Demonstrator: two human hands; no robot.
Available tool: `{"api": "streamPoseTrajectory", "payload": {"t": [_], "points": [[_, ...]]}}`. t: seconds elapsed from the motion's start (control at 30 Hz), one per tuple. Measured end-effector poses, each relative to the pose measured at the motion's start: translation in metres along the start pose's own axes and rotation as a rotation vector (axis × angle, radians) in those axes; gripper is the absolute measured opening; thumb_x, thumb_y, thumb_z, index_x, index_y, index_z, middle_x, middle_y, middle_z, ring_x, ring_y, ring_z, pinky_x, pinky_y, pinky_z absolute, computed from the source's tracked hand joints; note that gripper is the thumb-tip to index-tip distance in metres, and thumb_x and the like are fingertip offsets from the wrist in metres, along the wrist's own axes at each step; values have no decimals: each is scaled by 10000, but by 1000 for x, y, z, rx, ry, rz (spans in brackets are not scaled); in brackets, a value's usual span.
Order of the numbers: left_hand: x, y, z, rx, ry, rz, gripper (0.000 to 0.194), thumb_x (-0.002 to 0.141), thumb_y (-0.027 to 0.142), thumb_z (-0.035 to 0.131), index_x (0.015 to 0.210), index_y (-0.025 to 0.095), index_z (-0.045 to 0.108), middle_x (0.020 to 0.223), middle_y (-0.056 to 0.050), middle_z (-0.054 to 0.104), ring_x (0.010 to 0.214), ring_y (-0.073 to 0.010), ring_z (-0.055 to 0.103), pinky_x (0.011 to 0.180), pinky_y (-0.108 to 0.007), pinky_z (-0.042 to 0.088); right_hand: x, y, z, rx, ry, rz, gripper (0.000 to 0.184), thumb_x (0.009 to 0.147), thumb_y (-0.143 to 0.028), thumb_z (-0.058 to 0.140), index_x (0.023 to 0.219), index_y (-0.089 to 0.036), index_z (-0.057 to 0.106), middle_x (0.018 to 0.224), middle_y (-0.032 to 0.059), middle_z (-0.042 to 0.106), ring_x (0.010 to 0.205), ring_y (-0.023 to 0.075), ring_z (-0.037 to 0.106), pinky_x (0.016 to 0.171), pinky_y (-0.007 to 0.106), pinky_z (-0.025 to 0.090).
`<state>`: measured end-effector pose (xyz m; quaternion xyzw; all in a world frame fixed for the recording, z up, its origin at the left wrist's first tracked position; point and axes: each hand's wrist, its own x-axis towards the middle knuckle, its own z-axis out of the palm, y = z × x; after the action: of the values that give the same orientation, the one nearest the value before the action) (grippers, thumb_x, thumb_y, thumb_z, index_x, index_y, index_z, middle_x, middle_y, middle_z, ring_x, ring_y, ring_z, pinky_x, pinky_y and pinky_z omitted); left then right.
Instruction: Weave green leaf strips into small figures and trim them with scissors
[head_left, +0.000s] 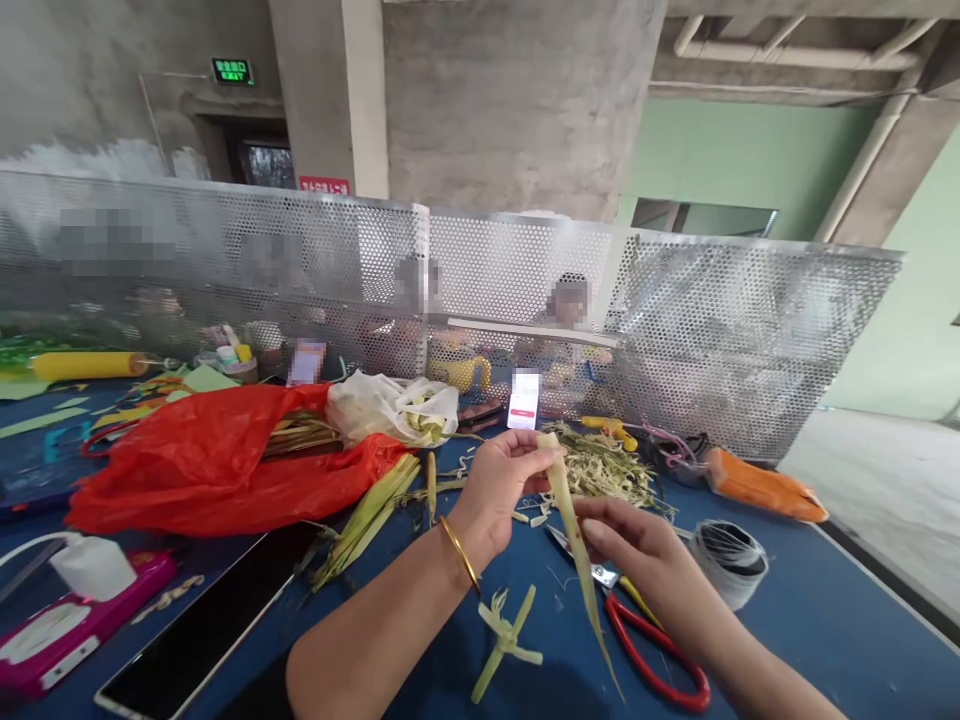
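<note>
A long pale green palm leaf strip [574, 530] is held between both hands above the blue table [810, 610]. My left hand [499, 480], with a gold bangle on the wrist, pinches the strip's upper end. My right hand [637, 555] grips it lower down, and the thin tail hangs toward the table. A small woven leaf cross [508, 640] lies on the table below my left forearm. Red-handled scissors [645, 645] lie under my right hand.
A red plastic bag [210, 460] with leaf stalks, a white bag [390, 405], loose green leaves [367, 520] and a pile of leaf scraps [604, 465] cover the table. A wire spool [726, 560], an orange object [761, 485], a phone [202, 640] and a pink device [67, 625] lie around. People sit behind a perforated metal screen [712, 330].
</note>
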<state>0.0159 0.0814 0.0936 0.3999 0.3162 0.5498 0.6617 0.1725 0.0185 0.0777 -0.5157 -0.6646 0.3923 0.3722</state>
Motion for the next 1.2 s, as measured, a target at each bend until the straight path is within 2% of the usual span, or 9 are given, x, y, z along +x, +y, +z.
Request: {"api": "streamPoseTrajectory", "payload": {"t": [0.07,0.17,0.3,0.43,0.6,0.7,0.83,0.93,1.2], "points": [[-3,1,1,22,9,45,189,623,180,755,742,139,615,726,-23,674,647,-108,614,562,-205,480,7,-6,11,98,49,17,299,787,-478,598,830,-182,604,707,14,662,683,175,641,637,276,489],[-5,3,2,49,21,94,189,618,185,754,734,142,612,697,-4,663,635,-96,600,558,-196,481,11,0,18,55,173,-44,287,801,-443,591,696,-183,535,612,-16,601,540,130,575,539,239,431],[-4,4,2,85,37,147,178,617,200,754,714,147,615,693,-5,671,636,-90,597,574,-194,480,4,13,11,-252,210,-127,246,878,-376,516,714,-194,534,588,-29,576,554,124,552,532,215,393],[-6,5,2,141,24,171,185,628,235,756,717,157,614,719,-22,688,659,-102,609,611,-211,483,-5,17,-1,-634,358,-273,236,937,-341,435,792,-206,564,706,5,639,616,137,579,563,220,398],[-17,17,-3,259,-214,136,205,646,302,764,682,168,614,739,-30,683,755,-137,628,683,-234,478,-17,24,-19,-960,621,-533,239,955,-232,400,931,-195,635,851,46,689,701,152,624,615,235,418],[-25,23,-7,261,-392,9,376,768,499,615,613,157,618,788,-75,696,754,-152,632,711,-270,479,-25,30,-30,-1093,736,-685,252,933,-135,420,971,-188,664,888,48,704,722,148,619,662,247,423],[-36,12,-7,427,-309,-43,356,721,519,663,750,165,677,799,-59,701,741,-154,635,693,-269,455,-31,33,-33,-1208,699,-857,264,924,-79,431,975,-180,669,884,47,708,772,142,621,738,261,426],[-46,-7,-5,519,-354,-176,373,691,479,709,883,160,688,852,-71,717,756,-162,643,684,-270,442,-32,31,-27,-1242,612,-946,248,938,-95,422,991,-158,656,885,63,707,792,151,624,745,281,435],[-63,-38,-17,520,-297,-233,305,718,444,667,727,139,668,681,-50,684,532,-106,567,503,-217,365,-34,38,-11,-1186,430,-1006,246,940,-106,418,1059,-143,631,959,92,704,868,169,635,798,305,460]]}}
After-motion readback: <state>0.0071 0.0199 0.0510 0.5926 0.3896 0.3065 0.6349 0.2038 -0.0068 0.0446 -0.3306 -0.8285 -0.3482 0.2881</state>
